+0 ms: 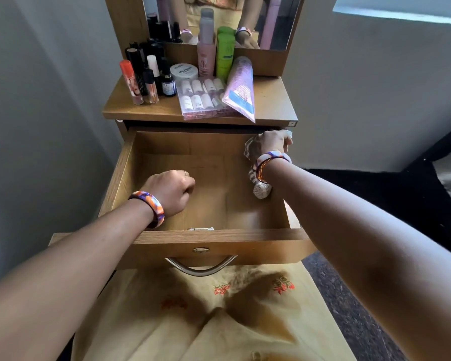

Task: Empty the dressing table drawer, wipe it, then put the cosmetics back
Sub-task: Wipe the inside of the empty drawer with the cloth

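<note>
The wooden drawer stands pulled out from the dressing table, its pale brown floor bare, a curved metal handle on its front. The right hand grips a striped cloth against the drawer's far right corner, the cloth trailing down the right wall. The left hand hovers inside the drawer, fingers curled and holding nothing. The cosmetics crowd the tabletop below the mirror, between grey walls.

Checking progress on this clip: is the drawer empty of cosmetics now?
Yes. The drawer shows bare wood; only the right hand with a cloth is inside. Cosmetics sit on top.
</note>
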{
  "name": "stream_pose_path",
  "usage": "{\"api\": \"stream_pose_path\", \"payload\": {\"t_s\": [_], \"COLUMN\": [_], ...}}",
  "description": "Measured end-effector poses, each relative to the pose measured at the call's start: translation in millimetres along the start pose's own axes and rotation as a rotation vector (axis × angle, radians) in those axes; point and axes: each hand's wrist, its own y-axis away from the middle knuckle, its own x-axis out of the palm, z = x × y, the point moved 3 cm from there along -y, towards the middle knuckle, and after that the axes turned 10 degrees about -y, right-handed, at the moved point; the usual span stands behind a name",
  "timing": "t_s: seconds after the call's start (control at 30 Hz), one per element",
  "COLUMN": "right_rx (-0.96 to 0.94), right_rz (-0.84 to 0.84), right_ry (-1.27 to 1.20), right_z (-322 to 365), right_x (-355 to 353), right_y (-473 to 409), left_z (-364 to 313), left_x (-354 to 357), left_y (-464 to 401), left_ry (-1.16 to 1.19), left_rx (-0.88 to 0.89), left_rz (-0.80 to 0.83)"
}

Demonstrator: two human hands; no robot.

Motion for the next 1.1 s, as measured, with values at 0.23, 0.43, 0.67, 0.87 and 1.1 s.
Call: {"api": "stream_pose_path", "payload": {"t_s": [0.23,0.43,0.67,0.87,1.1], "right_rx": [-0.161,-0.291,-0.290,-0.485,-0.446], "right_rz": [0.134,0.228,0.142,0.253,0.427], "right_ry": [0.099,0.109,0.032,-0.132,-0.276], "right_z": [5.6,15.0,-0.2,-3.7,4.2], "right_x": [-18.8,-17.7,-20.0,-15.3,-2.0], "right_y": [71.7,103.7,106.1,82.8,80.1], "left_z": [7.9,8.5,10.2,12.0,28.4], "left_x": [-0.9,-0.6,-1.4,-2.6,-8.8], "left_y": [4.5,6.5,5.0,2.8,0.5], "left_ry": [0.040,0.081,0.095,0.083,0.149], "left_rx": [-0.046,-0.063,-0.073,-0.128,-0.316], "left_rz": [-0.020,-0.060,-0.109,-0.159,-0.376]}}
